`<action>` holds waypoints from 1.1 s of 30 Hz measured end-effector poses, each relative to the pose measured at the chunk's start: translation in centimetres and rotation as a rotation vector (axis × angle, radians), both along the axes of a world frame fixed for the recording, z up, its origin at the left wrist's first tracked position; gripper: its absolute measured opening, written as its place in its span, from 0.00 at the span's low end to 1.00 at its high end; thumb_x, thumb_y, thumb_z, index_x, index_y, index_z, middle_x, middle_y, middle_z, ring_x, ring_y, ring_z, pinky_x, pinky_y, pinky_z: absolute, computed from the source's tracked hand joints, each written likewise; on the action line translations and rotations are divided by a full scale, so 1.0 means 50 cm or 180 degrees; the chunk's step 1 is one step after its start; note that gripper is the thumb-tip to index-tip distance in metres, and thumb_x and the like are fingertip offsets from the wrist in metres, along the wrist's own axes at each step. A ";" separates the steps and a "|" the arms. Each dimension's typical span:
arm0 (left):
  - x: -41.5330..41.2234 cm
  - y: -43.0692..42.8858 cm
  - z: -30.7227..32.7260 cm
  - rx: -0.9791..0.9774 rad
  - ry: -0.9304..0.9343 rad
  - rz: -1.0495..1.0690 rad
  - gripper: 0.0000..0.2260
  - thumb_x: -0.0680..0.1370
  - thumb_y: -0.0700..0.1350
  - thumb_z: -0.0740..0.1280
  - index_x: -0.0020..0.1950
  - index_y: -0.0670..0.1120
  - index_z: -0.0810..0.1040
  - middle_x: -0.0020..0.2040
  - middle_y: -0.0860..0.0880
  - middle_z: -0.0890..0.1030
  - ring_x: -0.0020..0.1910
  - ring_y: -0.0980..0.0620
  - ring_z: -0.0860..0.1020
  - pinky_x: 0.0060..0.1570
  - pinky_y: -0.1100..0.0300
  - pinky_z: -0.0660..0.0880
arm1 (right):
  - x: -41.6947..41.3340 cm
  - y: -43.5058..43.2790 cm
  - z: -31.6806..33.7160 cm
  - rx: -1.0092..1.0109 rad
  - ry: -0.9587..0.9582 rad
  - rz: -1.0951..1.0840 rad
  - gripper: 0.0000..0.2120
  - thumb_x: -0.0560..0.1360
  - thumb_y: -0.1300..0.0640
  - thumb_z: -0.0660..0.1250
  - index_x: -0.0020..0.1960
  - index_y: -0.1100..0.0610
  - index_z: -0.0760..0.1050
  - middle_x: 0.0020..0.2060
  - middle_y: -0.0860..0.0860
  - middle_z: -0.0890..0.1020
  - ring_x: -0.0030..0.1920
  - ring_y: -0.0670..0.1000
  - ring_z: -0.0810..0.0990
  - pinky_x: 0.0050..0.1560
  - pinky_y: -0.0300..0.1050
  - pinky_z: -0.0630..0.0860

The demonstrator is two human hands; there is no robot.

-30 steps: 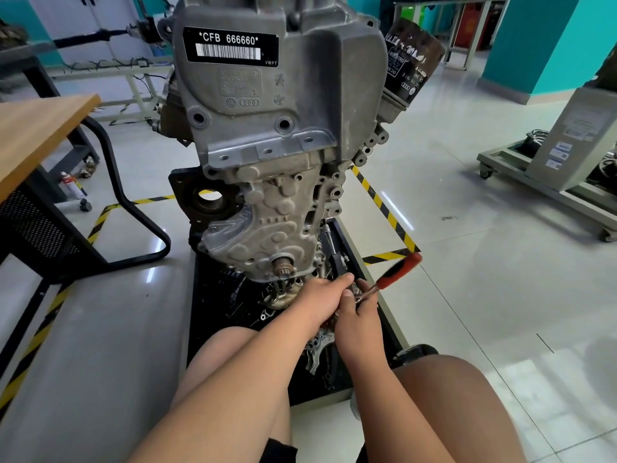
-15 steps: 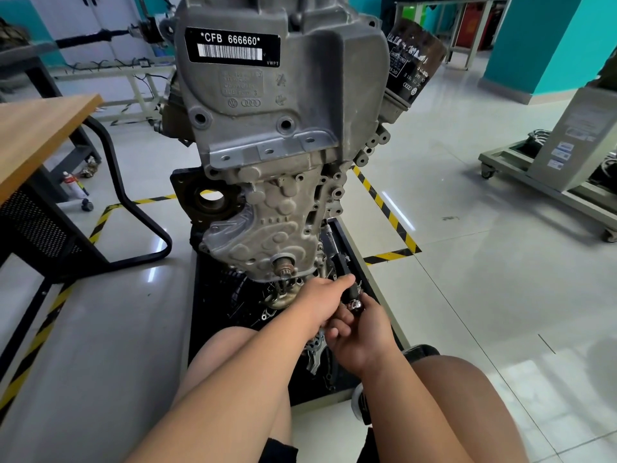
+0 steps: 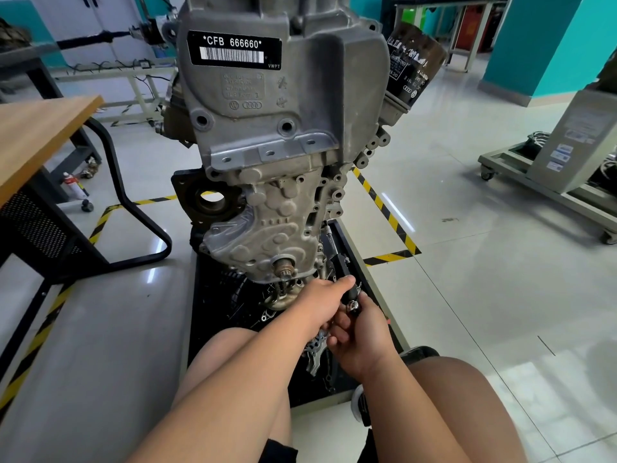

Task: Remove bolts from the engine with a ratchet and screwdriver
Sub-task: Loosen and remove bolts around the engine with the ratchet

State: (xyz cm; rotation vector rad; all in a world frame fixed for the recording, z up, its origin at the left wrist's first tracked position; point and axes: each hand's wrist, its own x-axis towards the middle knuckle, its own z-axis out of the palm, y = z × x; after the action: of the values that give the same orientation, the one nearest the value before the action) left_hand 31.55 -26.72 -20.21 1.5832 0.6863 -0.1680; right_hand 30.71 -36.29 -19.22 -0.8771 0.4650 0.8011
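Left grip [image 3: 322, 304] is curled round the near end of a black shaft [image 3: 340, 264], thumb on top. Right grip [image 3: 365, 335], touching it and just nearer the body, is wrapped round a chrome ratchet head [image 3: 353, 307]. The ratchet handle is mostly hidden in the palm, with a red sliver showing on its outer side.

- Engine [image 3: 273, 135]: stands upright, up and away from both grips, with its lower front cover directly ahead of the left grip.
- Black tray [image 3: 213, 295]: sits under the engine and under both grips, on the floor.
- Wooden desk [image 3: 36, 135]: far to the left, well apart.
- Oil filter [image 3: 414, 61]: high and to the right of the grips.
- Crank stub [image 3: 283, 264]: just ahead-left of the left grip, not touched.
- Loose metal parts [image 3: 314, 357]: in the tray, below the wrists.

Key relation: the shaft's long axis runs from the grips forward and slightly left, up along the engine's lower right edge. The bolt would be at its far tip, and it is not visible. Can't tell whether the shaft is an extension or the screwdriver.

The right grip is nearer the ratchet head and probably does the turning, while the left steadies the shaft. The main risk looks like the tip slipping off if the shaft tilts.
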 end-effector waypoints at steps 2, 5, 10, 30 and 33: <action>0.003 -0.002 -0.003 0.0045 -0.0063 0.0048 0.16 0.77 0.59 0.65 0.42 0.46 0.76 0.19 0.55 0.70 0.17 0.55 0.67 0.22 0.66 0.60 | -0.003 0.001 -0.003 -0.0318 -0.0271 -0.0018 0.22 0.82 0.44 0.54 0.37 0.57 0.71 0.20 0.49 0.66 0.19 0.48 0.62 0.24 0.40 0.61; 0.005 0.000 -0.007 0.0064 -0.0096 0.0104 0.17 0.75 0.60 0.67 0.39 0.47 0.75 0.21 0.56 0.69 0.18 0.56 0.66 0.25 0.65 0.61 | -0.004 0.000 -0.005 -0.1041 -0.0866 -0.0049 0.19 0.82 0.46 0.55 0.39 0.58 0.72 0.25 0.50 0.72 0.22 0.49 0.70 0.25 0.41 0.66; 0.007 0.002 -0.005 0.0131 -0.0192 0.0146 0.19 0.72 0.63 0.69 0.43 0.46 0.81 0.35 0.50 0.78 0.36 0.51 0.76 0.38 0.59 0.70 | -0.011 -0.004 -0.009 -0.2181 -0.2344 0.0008 0.12 0.82 0.48 0.56 0.63 0.48 0.68 0.46 0.37 0.76 0.51 0.45 0.78 0.41 0.38 0.69; -0.001 -0.003 0.011 -0.0068 0.0138 0.0135 0.21 0.77 0.59 0.65 0.52 0.41 0.79 0.22 0.47 0.72 0.16 0.51 0.70 0.20 0.69 0.61 | 0.000 -0.002 0.010 -0.0063 -0.0006 0.0146 0.24 0.82 0.42 0.53 0.39 0.59 0.72 0.21 0.50 0.66 0.18 0.48 0.68 0.22 0.39 0.63; -0.003 -0.003 0.014 -0.0092 0.0148 0.0158 0.19 0.78 0.59 0.65 0.49 0.42 0.79 0.22 0.45 0.72 0.16 0.50 0.70 0.20 0.69 0.63 | -0.002 -0.002 0.012 0.0073 0.0066 0.0165 0.24 0.82 0.41 0.53 0.44 0.59 0.74 0.21 0.50 0.65 0.17 0.47 0.66 0.20 0.38 0.63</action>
State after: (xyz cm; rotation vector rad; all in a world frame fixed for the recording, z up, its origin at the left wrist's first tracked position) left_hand 31.38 -26.87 -19.50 1.5370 0.7556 -0.1779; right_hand 30.59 -36.41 -18.64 -0.8631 0.4521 0.8620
